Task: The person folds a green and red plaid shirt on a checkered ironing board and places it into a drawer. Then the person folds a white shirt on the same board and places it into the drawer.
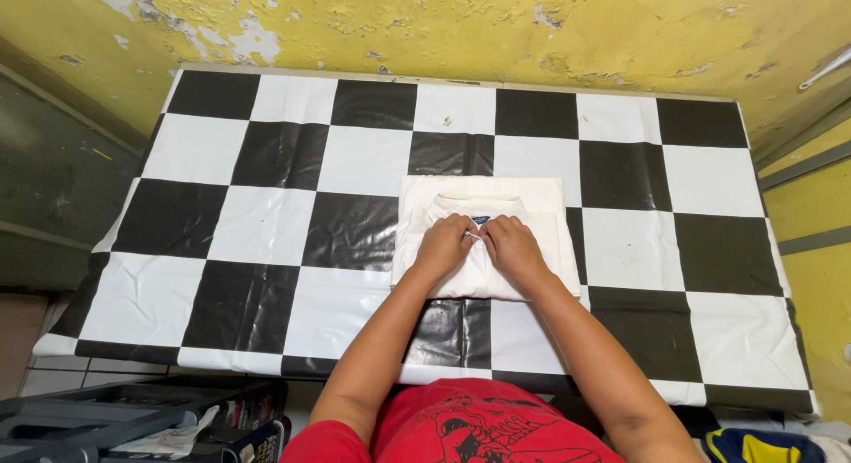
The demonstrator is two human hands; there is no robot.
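A folded white shirt (486, 237) lies near the middle of the desk (266, 223), on a covering of black and white squares, its collar turned toward the yellow wall (461, 28). The person leans over it with both arms stretched out. The left hand (441, 246) and the right hand (511, 248) rest on the shirt just below the collar, touching each other at the fingertips. The fingers of both hands are drawn together, pinching the cloth at the shirt's front by a small blue label (481, 220); exactly what they grip is too small to tell. The 2 hands cover the centre of the shirt. At the lower left, beside the desk, stands a dark crate (133, 419) with papers in it. The person wears a red top (461, 427).
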